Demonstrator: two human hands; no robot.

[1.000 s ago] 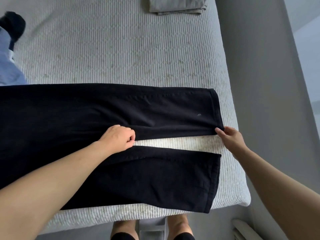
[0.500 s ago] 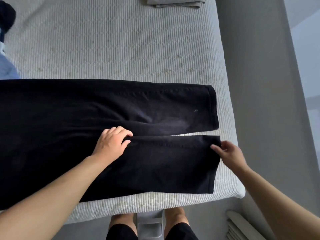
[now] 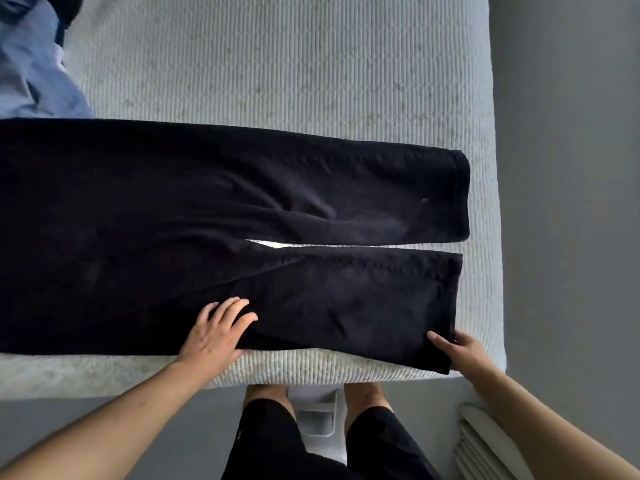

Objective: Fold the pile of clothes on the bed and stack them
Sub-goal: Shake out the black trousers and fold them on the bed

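Note:
Black trousers lie flat across the pale ribbed mattress, waist to the left and both legs pointing right with a thin gap between them. My left hand is at the near edge of the near leg, about halfway along; its fingers lie on top of the cloth and the thumb is hidden under the edge. My right hand pinches the near corner of that leg's hem, close to the bed's right corner.
A light blue garment and a dark item lie at the far left of the bed. Grey floor runs along the right side. A white slatted object sits by my feet; my legs stand against the bed's near edge.
Both hands left the inner seam and hem between the legs and moved toward me to the near leg's outer edge. The legs lie closer together. The view dropped, and the folded grey item left the frame.

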